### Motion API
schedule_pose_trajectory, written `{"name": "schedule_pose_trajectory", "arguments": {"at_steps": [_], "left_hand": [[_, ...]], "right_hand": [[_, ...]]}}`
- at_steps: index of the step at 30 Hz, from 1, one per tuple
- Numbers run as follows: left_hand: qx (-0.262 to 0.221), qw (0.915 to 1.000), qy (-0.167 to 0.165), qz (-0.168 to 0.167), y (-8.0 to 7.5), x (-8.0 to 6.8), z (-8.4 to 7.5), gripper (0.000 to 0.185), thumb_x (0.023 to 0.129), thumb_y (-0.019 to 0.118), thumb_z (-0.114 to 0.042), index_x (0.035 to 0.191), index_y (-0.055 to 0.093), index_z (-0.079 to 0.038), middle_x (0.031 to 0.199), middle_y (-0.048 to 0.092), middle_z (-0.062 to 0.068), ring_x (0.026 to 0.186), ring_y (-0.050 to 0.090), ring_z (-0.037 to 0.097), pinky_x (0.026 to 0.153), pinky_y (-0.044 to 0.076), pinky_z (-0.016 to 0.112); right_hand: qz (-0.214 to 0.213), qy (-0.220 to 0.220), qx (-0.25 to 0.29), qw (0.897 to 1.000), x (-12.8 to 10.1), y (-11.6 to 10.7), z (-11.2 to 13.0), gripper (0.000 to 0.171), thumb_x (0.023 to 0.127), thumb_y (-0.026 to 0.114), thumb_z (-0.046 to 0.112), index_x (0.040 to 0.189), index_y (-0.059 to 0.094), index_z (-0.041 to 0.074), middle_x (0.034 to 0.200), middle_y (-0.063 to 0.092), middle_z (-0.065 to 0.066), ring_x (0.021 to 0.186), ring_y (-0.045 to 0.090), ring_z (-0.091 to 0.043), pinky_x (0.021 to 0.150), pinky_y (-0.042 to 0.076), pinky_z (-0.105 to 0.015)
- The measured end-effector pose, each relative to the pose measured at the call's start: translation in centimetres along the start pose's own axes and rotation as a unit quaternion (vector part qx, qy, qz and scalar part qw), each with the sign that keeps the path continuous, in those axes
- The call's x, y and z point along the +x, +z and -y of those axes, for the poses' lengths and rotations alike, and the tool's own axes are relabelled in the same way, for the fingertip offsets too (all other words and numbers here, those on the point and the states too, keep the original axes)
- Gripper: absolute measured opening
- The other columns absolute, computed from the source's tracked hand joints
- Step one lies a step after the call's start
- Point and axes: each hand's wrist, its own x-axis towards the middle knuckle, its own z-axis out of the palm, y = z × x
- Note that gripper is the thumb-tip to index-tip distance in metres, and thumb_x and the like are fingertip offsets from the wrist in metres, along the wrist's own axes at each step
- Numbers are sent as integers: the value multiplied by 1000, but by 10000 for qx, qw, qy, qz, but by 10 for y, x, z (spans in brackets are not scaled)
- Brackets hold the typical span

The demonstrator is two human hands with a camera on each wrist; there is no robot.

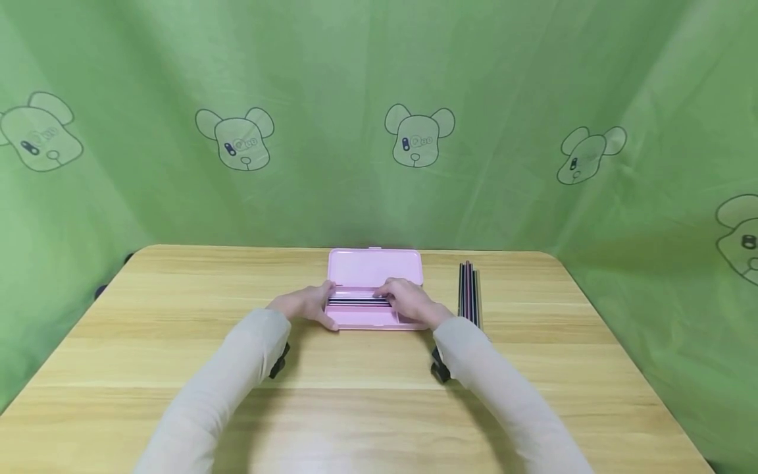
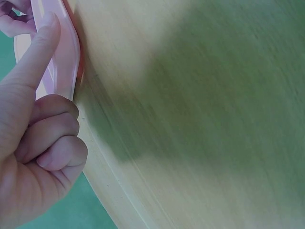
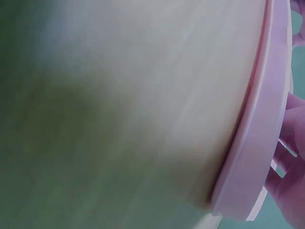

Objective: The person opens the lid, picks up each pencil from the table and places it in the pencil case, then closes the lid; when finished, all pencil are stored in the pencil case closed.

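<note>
Curtain (image 1: 379, 99): green, printed with bears, hangs behind the table.
Table (image 1: 177, 368): wooden.
Case (image 1: 374, 268): pink, lid open, at the table's far middle; dark pencils lie inside.
Left hand (image 1: 304, 304): holds the case's left end, index straight along its rim, other fingers curled.
Right hand (image 1: 408, 299): rests over the case's right part, fingers on the pencils; grip unclear.
Spare pencils (image 1: 469, 293): just right of the case.
</note>
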Motion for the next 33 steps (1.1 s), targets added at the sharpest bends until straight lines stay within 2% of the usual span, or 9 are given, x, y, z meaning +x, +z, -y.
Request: {"name": "schedule_pose_trajectory", "arguments": {"at_steps": [3,13,18,24,33], "left_hand": [[-36,10000,23,-21,1,0,1,94,71,78,-29,137,20,4,141,31,26,131,30,36,110,22,41],[-8,10000,62,-51,1,0,0,94,71,78,-28,138,19,5,141,31,27,131,30,37,110,22,42],[38,10000,21,-18,1,2,0,95,72,77,-29,138,18,3,143,29,25,132,28,36,111,21,41],[16,10000,-6,-14,1,1,0,97,71,78,-28,139,16,4,143,29,26,131,29,36,111,22,41],[43,10000,32,-37,1,1,1,96,71,77,-30,139,18,4,142,29,27,131,29,37,110,22,43]], "right_hand": [[-90,-54,195,9998,-1,1,-2,27,83,55,-5,104,68,5,96,66,-8,96,60,-25,91,46,-38],[-265,186,774,9965,-3,1,-5,26,81,58,-6,104,68,2,91,64,-7,89,60,-21,86,49,-34],[-348,107,1059,9937,-4,0,-10,26,81,58,-5,105,66,0,90,64,-8,88,60,-22,85,49,-34],[-463,33,1319,9902,-10,-6,-16,23,81,59,-6,103,65,-4,90,64,-12,87,59,-24,85,49,-36],[-598,259,1723,9829,-22,-16,-30,23,81,60,-4,104,63,-6,95,63,-16,90,59,-28,86,49,-38]]}}
